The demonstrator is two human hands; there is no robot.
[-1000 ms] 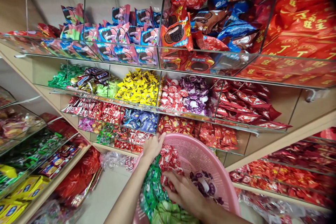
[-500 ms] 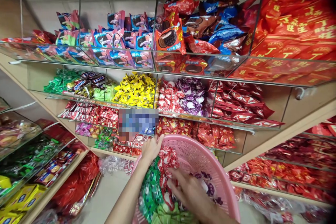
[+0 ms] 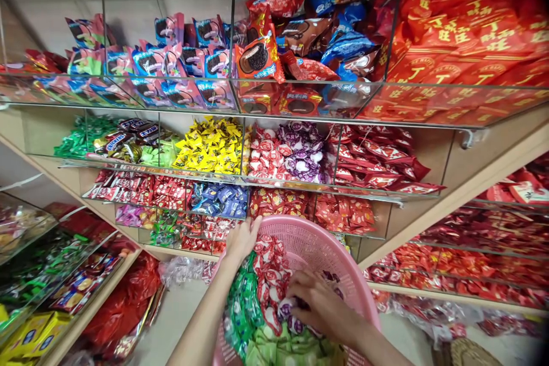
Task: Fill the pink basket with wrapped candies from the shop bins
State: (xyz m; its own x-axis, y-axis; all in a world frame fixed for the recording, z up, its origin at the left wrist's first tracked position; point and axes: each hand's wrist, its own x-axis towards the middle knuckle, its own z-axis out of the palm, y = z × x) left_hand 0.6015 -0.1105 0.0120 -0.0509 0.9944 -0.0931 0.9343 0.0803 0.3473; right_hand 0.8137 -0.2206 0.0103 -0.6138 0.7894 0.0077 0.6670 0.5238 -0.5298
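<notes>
My left hand [image 3: 241, 241] is closed over the far left rim of a pink plastic basket [image 3: 362, 297]. Inside it, my right hand [image 3: 318, 300] has its fingers curled on purple-and-white wrapped candies [image 3: 286, 309]; the palm side is hidden. Just left of those fingers lie red-and-white wrapped candies [image 3: 270, 266]. Green shiny packets [image 3: 244, 303] line the basket's left side, and pale green packets [image 3: 283, 349] fill the near part. A few more purple candies sit behind my right hand, partly covered by it.
Glass-fronted shelves rise ahead, with yellow candies [image 3: 210, 146], purple candies [image 3: 302, 151] and red packets [image 3: 463, 63]. Lower shelves angle in from both sides. A red plastic bag [image 3: 128, 303] lies at lower left; clear bags lie on the floor at right.
My right hand has drawn its fingers in onto purple candies, and the red-and-white ones show more fully. My left hand stays on the rim. The view has shifted slightly right.
</notes>
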